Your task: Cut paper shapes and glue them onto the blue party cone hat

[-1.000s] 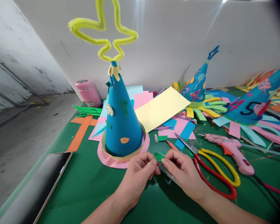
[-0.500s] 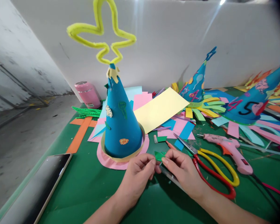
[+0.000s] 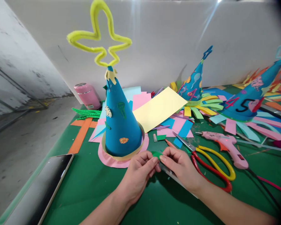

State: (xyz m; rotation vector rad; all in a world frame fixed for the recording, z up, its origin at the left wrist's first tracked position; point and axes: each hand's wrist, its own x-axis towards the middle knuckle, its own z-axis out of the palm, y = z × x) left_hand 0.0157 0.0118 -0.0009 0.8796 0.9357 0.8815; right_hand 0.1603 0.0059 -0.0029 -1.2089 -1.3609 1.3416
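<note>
Head view: the small green paper cut-out [image 3: 156, 154] is pinched between your left hand [image 3: 137, 175] and right hand [image 3: 180, 167], fingertips of both closed on it, just above the green table mat [image 3: 96, 187]. Its spiky points showed a moment ago; now it reads as a rounded fold, so you're pressing it flatter. Just beyond the grip stands the blue paper cone hat [image 3: 121, 125]; right of it lie red-and-yellow scissors [image 3: 213, 168].
</note>
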